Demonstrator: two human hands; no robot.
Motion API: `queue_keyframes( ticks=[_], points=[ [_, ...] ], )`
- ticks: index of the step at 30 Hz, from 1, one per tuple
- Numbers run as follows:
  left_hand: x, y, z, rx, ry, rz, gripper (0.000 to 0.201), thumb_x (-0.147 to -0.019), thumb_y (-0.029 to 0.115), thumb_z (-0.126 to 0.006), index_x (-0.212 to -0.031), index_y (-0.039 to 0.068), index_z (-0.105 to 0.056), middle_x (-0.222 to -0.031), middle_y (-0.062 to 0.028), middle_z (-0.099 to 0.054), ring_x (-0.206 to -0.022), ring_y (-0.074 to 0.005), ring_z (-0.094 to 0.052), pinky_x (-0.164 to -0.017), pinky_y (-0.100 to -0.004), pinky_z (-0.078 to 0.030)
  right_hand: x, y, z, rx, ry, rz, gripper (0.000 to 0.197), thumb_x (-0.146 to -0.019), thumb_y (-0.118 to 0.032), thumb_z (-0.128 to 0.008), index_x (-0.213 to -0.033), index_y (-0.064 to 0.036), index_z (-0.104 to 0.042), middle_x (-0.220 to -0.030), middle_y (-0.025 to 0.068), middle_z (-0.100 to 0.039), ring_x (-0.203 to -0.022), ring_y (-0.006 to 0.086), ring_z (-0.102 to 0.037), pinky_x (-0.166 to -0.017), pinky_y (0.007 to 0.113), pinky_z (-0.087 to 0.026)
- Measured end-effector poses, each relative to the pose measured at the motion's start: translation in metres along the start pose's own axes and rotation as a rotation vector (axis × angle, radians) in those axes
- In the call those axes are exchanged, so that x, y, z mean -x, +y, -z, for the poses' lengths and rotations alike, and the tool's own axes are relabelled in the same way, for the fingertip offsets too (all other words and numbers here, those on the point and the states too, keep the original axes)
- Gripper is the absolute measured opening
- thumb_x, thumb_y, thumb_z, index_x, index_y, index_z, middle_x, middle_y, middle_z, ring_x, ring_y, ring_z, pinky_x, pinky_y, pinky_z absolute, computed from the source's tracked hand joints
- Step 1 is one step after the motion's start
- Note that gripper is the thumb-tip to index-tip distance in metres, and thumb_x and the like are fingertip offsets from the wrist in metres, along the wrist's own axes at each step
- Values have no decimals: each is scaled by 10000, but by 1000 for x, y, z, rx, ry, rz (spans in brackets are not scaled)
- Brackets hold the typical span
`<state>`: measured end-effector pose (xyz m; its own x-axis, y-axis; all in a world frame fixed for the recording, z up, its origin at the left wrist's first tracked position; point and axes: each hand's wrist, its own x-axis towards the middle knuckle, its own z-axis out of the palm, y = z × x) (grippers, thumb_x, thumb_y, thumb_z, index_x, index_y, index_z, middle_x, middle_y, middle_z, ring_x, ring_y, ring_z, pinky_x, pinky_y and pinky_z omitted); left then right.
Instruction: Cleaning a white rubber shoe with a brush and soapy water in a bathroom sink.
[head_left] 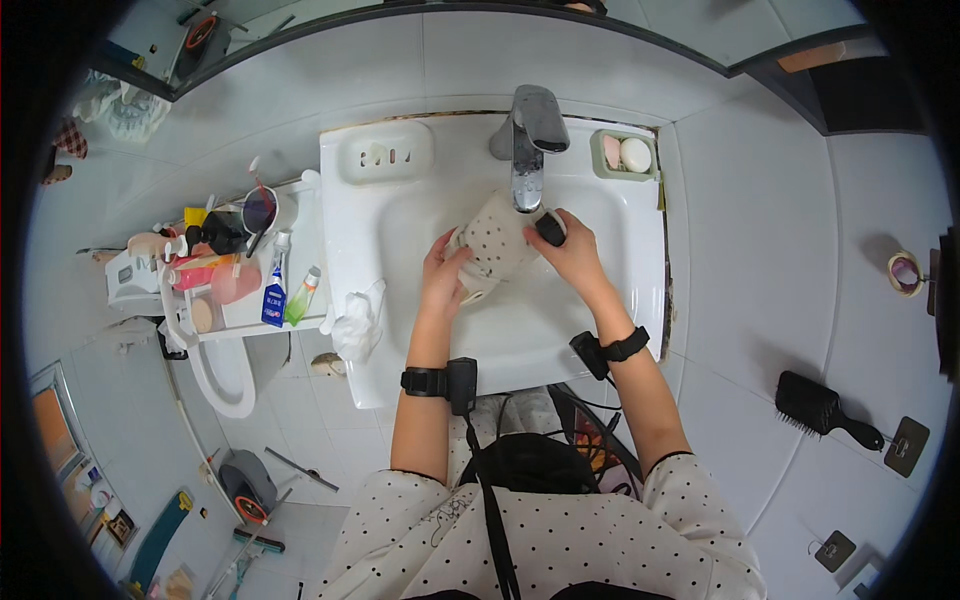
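Over the white sink basin point(600, 300), my left hand point(442, 275) is closed on the left side of a white, dark-dotted piece that looks like fabric point(492, 240). Its upper end lies just below the chrome faucet point(528, 150). My right hand point(574, 254) grips a small black rounded object point(550, 228) with a pale edge, pressed close to the right side of the dotted piece. What kind of object the black one is cannot be made out. The faucet spout hangs directly above it, and whether water runs is not clear.
A green soap dish point(624, 156) with two soaps sits at the sink's back right. Crumpled white cloth point(358, 322) drapes over the left rim. Left of the sink, a shelf holds a blue tube point(276, 290), a green tube point(302, 296) and several bottles. A black hairbrush point(815, 405) hangs right.
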<state>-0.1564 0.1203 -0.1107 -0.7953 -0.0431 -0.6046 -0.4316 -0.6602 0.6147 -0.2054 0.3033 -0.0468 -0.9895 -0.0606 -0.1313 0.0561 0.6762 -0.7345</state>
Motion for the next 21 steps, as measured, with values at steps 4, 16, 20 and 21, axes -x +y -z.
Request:
queue_keyframes(
  ticks=[4, 16, 20, 21],
  points=[
    [-1, 1, 1, -52, 32, 8, 499, -772, 0, -582, -1229, -58, -390, -1082, -129, -547, -949, -199, -565, -788, -281, -475, -4, 1, -1, -19, -25, -14, 416, -705, -326, -705, -869, 32, -571, -684, 133, -592, -591, 223, -535, -600, 318, -445],
    [-32, -39, -20, -110, -67, -63, 472, -811, 176, -637, -1196, -8, -436, -1059, -107, -548, -892, -152, -555, -759, -258, -454, 11, 8, 20, 139, 144, 150, 478, -648, -270, -760, -955, 39, -563, -913, 147, -578, -815, 267, -578, -721, 329, -456],
    [-28, -38, -41, -85, -219, -115, 441, -797, 98, -602, -1206, 40, -446, -1048, -83, -542, -889, -138, -541, -769, -261, -445, 16, 23, 38, 25, 166, -70, 439, -647, -252, -761, -909, 44, -570, -852, 123, -585, -739, 238, -569, -682, 318, -459],
    [-23, -33, -46, -87, -222, -107, 441, -797, 98, -602, -1206, 40, -446, -1048, -83, -542, -889, -138, -541, -769, -261, -445, 19, 27, 43, -5, 132, -182, 429, -663, -251, -756, -921, 40, -576, -829, 109, -602, -717, 203, -575, -671, 298, -461]
  ],
)
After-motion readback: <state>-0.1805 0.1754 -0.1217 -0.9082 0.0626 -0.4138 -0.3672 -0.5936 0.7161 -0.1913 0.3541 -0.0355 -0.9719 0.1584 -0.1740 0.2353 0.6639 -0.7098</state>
